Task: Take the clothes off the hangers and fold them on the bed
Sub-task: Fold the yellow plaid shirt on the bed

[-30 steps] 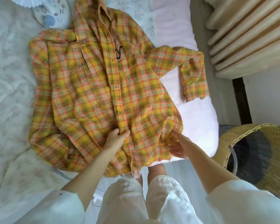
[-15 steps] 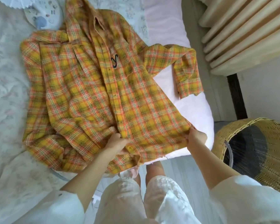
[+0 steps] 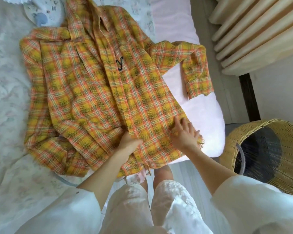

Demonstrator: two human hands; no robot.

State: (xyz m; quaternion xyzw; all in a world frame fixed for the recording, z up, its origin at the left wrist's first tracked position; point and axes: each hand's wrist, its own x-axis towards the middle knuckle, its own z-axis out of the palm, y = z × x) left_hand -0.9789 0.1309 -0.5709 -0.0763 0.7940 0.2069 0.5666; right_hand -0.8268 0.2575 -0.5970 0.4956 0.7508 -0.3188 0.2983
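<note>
Plaid shirt (image 3: pixel 95 92) spread front-up on the bed (image 3: pixel 8 92), its hem at the near edge; left hand (image 3: pixel 129 142) curled, pinching the button strip near the hem; right hand (image 3: pixel 184 134) flat, fingers straight, pressing the right front panel; likely fault: the hem hangs over the edge (the far sleeve (image 3: pixel 193 65) lies bent), so an uneven pull may drag the cloth floorward or set creases into the fold.
</note>
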